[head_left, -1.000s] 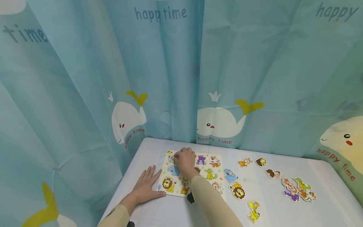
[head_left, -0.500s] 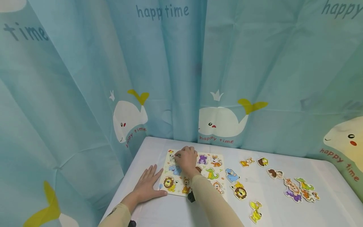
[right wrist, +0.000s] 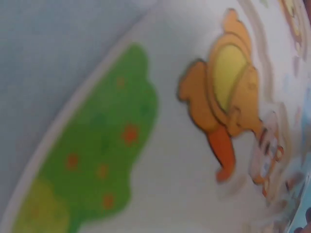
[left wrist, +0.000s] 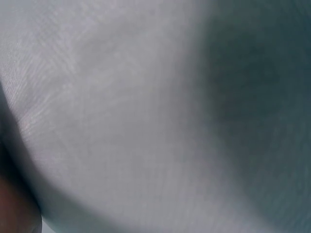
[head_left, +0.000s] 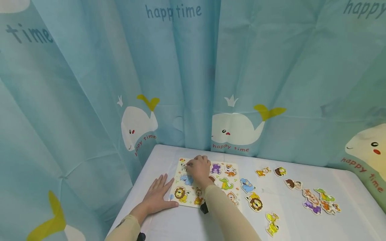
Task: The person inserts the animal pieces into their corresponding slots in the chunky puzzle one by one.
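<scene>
The right hand (head_left: 199, 170) reaches over the upper left of a cream animal puzzle board (head_left: 206, 203). Its bent fingers pinch a zebra puzzle piece (head_left: 184, 167) at the zebra picture; the fingers hide most of that piece. On the white table, the left hand (head_left: 156, 197) lies flat with fingers spread, its thumb by the board's lower left corner. A lion picture (head_left: 181, 194) and an elephant picture (head_left: 186, 179) show on the board. In the right wrist view, an orange monkey picture (right wrist: 238, 92) and a green bush (right wrist: 112, 131) fill much of the board.
Loose animal pieces lie right of the board: an elephant (head_left: 247, 185), a lion (head_left: 255, 202), a giraffe (head_left: 272, 224), a kangaroo (head_left: 263, 171) and several more, some overlapping (head_left: 321, 201). A blue whale-print curtain (head_left: 193, 83) hangs behind. Pale blurred cloth (left wrist: 136, 116) fills the left wrist view.
The head view has shifted slightly, so everything sits a little further right. The right hand's fingers have barely moved at the zebra picture; the left hand stays in place.
</scene>
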### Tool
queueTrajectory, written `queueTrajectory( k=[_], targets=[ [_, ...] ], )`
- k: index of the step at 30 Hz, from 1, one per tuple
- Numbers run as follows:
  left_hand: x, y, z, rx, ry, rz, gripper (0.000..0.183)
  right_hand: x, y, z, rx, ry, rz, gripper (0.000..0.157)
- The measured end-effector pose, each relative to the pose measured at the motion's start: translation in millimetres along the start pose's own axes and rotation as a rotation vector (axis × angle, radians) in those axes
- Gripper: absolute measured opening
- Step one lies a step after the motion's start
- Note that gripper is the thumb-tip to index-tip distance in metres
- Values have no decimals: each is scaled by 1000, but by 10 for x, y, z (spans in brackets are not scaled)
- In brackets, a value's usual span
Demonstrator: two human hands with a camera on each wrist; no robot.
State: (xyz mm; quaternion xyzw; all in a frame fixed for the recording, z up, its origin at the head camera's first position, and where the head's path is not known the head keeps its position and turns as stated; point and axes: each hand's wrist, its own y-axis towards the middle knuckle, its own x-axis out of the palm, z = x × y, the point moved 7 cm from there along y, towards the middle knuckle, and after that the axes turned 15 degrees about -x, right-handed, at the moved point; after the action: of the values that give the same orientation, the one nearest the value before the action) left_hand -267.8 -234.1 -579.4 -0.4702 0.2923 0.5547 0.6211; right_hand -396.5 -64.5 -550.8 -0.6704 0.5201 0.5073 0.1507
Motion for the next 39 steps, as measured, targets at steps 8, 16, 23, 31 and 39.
queueTrajectory(
  k=[8,16,23,31,39],
  targets=[
    [-21,-31,23,24,-30,25,111,-344,-84,70,-41,78,23,25],
    [-49,-27,52,8,-25,1,111,-958,-337,243,-120,139,95,24],
    [-51,-53,35,-9,-21,-1,111,-1366,-562,389,-131,155,133,24],
    [-33,-60,-12,-17,-16,2,114,-1711,-951,618,-107,142,163,25],
    [-69,-77,71,16,-19,6,112,-2143,-1462,1161,5,66,176,27]
  ],
)
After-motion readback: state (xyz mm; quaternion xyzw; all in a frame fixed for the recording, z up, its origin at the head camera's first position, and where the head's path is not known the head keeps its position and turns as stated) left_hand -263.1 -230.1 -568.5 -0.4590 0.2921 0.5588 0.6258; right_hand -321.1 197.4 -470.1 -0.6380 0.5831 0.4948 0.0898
